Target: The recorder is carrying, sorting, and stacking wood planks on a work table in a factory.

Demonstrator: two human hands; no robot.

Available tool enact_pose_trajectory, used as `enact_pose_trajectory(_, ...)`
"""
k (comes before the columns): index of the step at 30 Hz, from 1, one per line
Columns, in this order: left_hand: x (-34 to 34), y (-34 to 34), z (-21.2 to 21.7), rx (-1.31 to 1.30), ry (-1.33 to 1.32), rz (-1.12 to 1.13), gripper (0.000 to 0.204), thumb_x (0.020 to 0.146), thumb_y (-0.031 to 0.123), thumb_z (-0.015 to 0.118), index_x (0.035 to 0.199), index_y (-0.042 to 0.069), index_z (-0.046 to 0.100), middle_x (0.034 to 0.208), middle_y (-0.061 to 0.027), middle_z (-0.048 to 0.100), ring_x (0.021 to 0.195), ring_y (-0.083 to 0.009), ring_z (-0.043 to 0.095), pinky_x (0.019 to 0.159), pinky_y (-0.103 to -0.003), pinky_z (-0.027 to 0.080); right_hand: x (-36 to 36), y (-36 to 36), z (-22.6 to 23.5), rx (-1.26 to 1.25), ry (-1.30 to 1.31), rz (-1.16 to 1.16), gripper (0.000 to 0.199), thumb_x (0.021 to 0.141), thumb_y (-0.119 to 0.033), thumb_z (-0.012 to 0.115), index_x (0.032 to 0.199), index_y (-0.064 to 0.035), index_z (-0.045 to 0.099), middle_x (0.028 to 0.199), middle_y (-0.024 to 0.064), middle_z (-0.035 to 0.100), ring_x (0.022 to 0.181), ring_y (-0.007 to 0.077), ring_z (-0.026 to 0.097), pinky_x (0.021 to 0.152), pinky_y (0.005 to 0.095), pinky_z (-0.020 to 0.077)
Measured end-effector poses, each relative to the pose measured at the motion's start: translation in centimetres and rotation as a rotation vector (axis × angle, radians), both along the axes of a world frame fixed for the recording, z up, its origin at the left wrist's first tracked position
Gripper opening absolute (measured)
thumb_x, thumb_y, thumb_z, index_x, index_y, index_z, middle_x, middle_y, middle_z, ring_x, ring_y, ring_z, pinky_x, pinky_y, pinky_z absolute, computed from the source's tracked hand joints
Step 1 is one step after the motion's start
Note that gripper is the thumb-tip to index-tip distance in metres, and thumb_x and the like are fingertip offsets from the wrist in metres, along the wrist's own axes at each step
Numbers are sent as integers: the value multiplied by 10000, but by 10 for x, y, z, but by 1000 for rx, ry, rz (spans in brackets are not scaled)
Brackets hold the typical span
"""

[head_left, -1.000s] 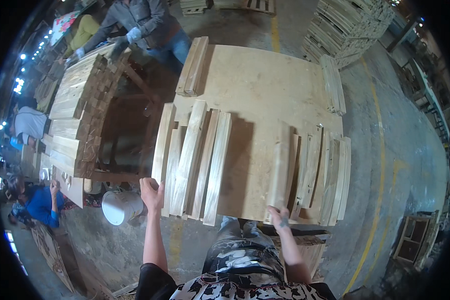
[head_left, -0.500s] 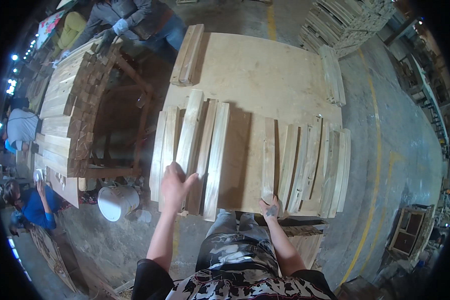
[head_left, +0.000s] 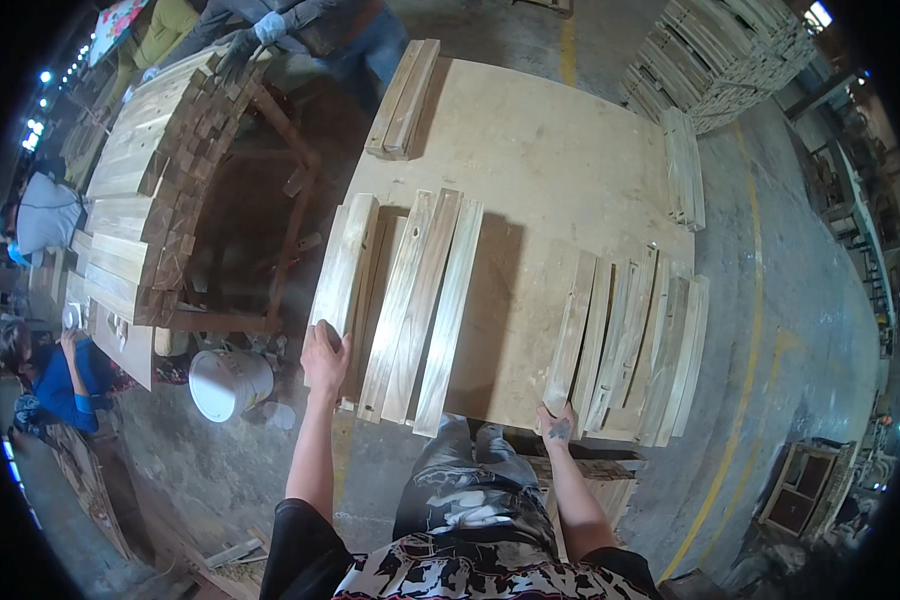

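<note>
My left hand (head_left: 327, 362) is closed round the near end of a pale wooden strip (head_left: 348, 265) at the left edge of the board. Beside that strip, across a narrow gap, several more strips (head_left: 420, 310) lie side by side. My right hand (head_left: 557, 426) grips the near end of another wooden strip (head_left: 573, 330), thumb and fingers about its tip. That strip lies close against a group of strips (head_left: 625, 340) on the right. Both hands are at the near edge of the big plywood board (head_left: 530, 150); my fingers' undersides are hidden.
Short strip stacks sit on the board's far left corner (head_left: 403, 100) and right edge (head_left: 682, 170). Left stands a rack piled with wood pieces (head_left: 130, 210), a gloved co-worker behind it. A white bucket (head_left: 228, 384) is on the floor. A tall wood stack (head_left: 715, 60) rises at far right.
My left hand has moved left with its strip, from above the left group to its outer side. My right hand has shifted its strip right, up to the right group. The view has turned slightly.
</note>
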State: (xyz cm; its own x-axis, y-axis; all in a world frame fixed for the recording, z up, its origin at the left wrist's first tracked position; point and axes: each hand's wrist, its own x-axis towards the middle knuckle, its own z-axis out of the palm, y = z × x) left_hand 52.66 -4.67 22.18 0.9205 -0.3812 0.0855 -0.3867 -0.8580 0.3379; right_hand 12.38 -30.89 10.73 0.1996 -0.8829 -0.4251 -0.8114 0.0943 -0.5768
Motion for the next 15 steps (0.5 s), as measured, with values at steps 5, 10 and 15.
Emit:
enact_pose_trajectory(5,-12,4,-6,16,79,-40,472,827,269,705,1171,7,516,1008,-193,555,923,-401,601,759,-486,500,5,0,10,-33,193,100,715,677,-457,739,1135,62,560,1095,293,620,1064,433,595,920,467,474)
enact_pose_trajectory(10,-27,5,-4,-9,124,-101,491,819,263,709,1185,4,511,999,-195,559,903,-396,608,739,-478,507,7,-2,21,-25,131,112,753,674,-485,746,1146,66,543,1080,299,610,1056,446,589,913,478,471)
enact_pose_trajectory(15,-25,0,8,-81,77,-181,450,852,286,698,1184,17,557,948,-175,588,848,-381,613,710,-461,509,3,-5,14,1,134,127,782,675,-501,751,1171,62,530,1100,303,594,1074,447,578,920,480,462)
